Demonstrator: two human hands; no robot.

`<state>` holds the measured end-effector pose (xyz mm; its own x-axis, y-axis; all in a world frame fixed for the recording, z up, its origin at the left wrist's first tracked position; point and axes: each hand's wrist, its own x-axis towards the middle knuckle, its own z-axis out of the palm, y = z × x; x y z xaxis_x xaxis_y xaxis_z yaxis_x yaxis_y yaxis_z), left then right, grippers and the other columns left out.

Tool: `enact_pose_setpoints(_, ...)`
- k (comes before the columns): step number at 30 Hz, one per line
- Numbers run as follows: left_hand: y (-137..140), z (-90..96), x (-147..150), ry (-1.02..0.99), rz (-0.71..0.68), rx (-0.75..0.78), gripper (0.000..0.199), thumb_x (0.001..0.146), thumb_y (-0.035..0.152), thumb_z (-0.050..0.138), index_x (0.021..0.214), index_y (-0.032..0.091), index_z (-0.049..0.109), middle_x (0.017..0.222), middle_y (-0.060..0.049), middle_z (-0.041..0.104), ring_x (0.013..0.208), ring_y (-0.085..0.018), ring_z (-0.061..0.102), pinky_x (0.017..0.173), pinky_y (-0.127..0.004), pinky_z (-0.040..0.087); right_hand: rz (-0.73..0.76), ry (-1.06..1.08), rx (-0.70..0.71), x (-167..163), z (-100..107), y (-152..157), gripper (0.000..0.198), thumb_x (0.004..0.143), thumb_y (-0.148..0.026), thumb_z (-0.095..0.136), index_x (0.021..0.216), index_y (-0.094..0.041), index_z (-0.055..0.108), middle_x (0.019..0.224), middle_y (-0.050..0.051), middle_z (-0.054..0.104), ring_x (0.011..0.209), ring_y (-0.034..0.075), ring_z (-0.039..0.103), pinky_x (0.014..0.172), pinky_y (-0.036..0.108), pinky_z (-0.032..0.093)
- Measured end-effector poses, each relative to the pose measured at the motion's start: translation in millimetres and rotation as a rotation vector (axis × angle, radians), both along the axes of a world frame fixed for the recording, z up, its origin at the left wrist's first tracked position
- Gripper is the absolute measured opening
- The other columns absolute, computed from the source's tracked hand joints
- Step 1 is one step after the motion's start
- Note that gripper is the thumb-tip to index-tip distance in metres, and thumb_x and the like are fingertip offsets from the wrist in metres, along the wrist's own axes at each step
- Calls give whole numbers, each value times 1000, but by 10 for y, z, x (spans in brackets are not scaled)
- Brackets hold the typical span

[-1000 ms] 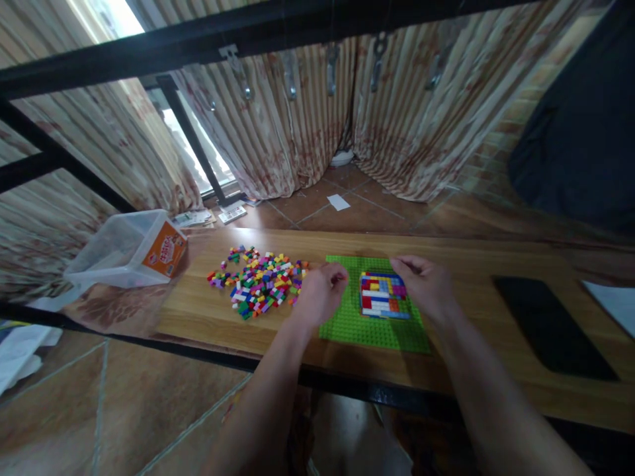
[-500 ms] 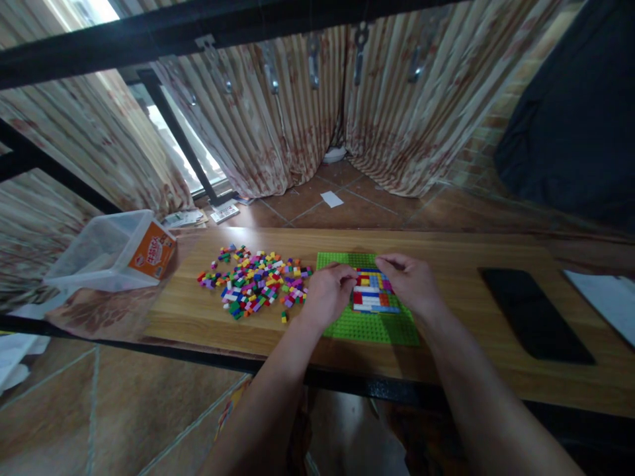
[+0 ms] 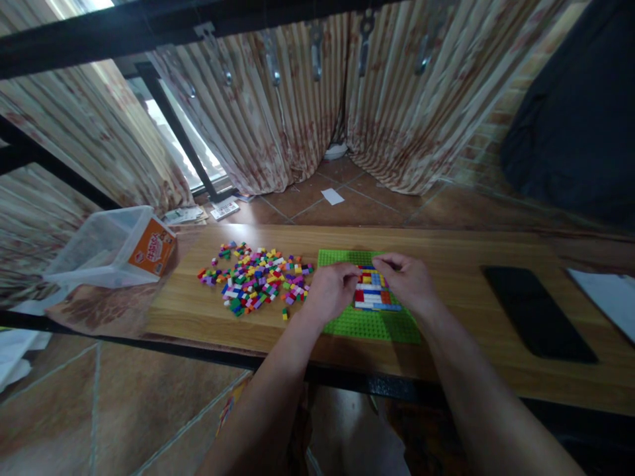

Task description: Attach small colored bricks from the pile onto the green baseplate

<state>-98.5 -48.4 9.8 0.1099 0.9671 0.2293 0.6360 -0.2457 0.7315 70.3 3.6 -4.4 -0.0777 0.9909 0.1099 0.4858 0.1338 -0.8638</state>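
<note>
A green studded baseplate (image 3: 370,325) lies on the wooden table, bearing a flat block of toy bricks (image 3: 370,299) in white, red, blue, yellow and orange. My left hand (image 3: 331,291) is over the block's left side, thumb and fingers closed in a pinch at its upper left corner. Over the right side, my right hand (image 3: 407,281) has thumb and fingertips pressed together at the far edge. Anything small between either set of fingers is hidden. Loose bricks (image 3: 262,274) of many colours form a spread pile left of the baseplate.
A clear plastic bin (image 3: 106,244) with an orange label stands at the table's left end. To the right lie a black flat panel (image 3: 538,314) and a white sheet (image 3: 605,297). A dark bar (image 3: 248,33) with metal clips crosses above, before striped curtains (image 3: 297,125).
My right fingertips have shifted slightly left along the block's far edge, nearer my left fingers. My left hand stays almost in place. The whole view has tilted a little.
</note>
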Motion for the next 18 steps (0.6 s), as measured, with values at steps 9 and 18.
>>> enact_pose_setpoints(9, 0, -5, 16, -66, 30, -33, 21, 83, 9, 56, 95, 19, 70, 91, -3, 77, 86, -16, 72, 81, -26, 56, 79, -108, 24, -45, 20, -51, 31, 79, -43, 62, 92, -19, 76, 91, 8, 77, 83, 24, 69, 75, 36, 52)
enact_pose_setpoints(18, -17, 14, 46, -44, 54, -56, 23, 85, 11, 52, 97, 19, 70, 92, -3, 77, 85, -16, 71, 78, -26, 56, 109, -195, -10, -69, 60, -77, 40, 76, -49, 64, 100, -19, 75, 94, 9, 75, 84, 25, 68, 80, 40, 51)
